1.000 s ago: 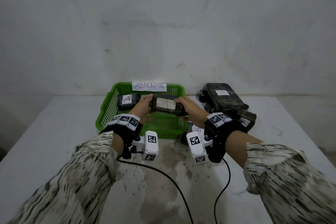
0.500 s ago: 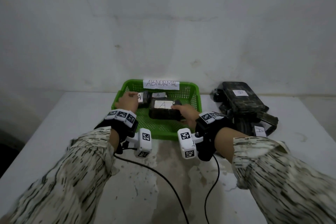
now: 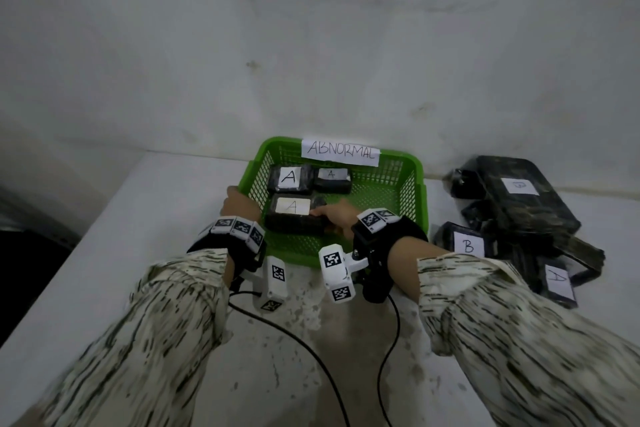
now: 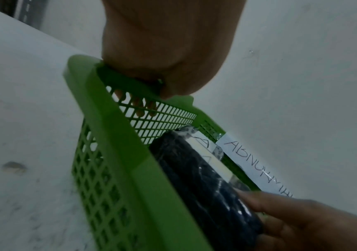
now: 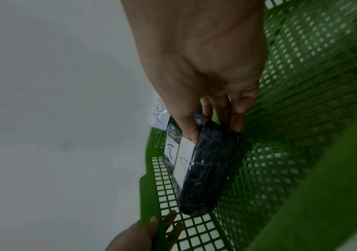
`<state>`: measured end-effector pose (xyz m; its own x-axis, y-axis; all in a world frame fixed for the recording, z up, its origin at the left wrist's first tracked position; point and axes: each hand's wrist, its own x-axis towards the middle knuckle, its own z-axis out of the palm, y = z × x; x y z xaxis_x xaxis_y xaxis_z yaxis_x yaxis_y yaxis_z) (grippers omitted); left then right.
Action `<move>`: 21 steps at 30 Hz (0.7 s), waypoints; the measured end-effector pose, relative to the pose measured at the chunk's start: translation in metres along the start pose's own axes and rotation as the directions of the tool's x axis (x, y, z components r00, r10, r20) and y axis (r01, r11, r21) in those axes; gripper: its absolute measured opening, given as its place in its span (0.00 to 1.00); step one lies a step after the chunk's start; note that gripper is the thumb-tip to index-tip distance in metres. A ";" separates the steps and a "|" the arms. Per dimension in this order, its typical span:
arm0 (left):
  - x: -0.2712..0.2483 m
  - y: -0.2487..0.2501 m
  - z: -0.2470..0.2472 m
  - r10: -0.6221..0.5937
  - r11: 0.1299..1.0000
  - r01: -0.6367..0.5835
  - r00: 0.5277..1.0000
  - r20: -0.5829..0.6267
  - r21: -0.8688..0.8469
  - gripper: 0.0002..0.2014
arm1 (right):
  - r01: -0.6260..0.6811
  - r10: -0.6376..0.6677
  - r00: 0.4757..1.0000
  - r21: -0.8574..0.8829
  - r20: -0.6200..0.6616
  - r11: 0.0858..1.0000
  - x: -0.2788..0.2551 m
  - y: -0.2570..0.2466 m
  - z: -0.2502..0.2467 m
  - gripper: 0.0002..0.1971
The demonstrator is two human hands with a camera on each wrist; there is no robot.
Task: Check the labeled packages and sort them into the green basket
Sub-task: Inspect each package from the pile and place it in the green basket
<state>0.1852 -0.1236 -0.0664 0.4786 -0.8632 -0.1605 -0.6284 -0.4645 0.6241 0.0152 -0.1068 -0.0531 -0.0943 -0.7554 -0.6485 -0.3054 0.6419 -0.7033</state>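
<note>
The A-labelled package (image 3: 294,217), carried by both hands a second ago, now sits in the green basket (image 3: 412,184), right hand (image 3: 337,218) still pinching its end, left hand (image 3: 239,204) gripping the rim, so release is next.

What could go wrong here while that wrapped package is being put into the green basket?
The right hand pinches only one end of the package, so its glossy wrap might slip before it settles. The left hand grips just one corner of the light green basket, which could tilt or slide if pushed. The pile on the table mixes a B package with an A package; a misread label could land in the basket marked ABNORMAL.
</note>
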 end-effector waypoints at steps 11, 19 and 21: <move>0.003 -0.004 0.002 0.017 1.000 -0.017 1.000 0.010 0.016 0.18 | 0.060 -0.077 0.994 0.196 0.082 0.979 0.017 -0.005 0.022 0.18; -0.006 0.013 0.005 -0.029 0.999 0.027 0.997 -0.078 -0.017 0.35 | 0.323 -0.315 0.936 0.035 -0.156 0.946 0.001 0.001 -0.010 0.18; -0.013 0.025 0.002 0.010 0.996 -0.012 1.000 0.022 0.089 0.35 | 0.448 -0.455 0.845 -0.091 -0.281 0.889 -0.008 0.003 -0.030 0.17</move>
<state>0.1618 -0.1241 -0.0498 0.4588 -0.8719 -0.1712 -0.6862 -0.4700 0.5552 -0.0137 -0.1033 -0.0412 -0.2071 -0.9674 -0.1461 -0.4001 0.2200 -0.8897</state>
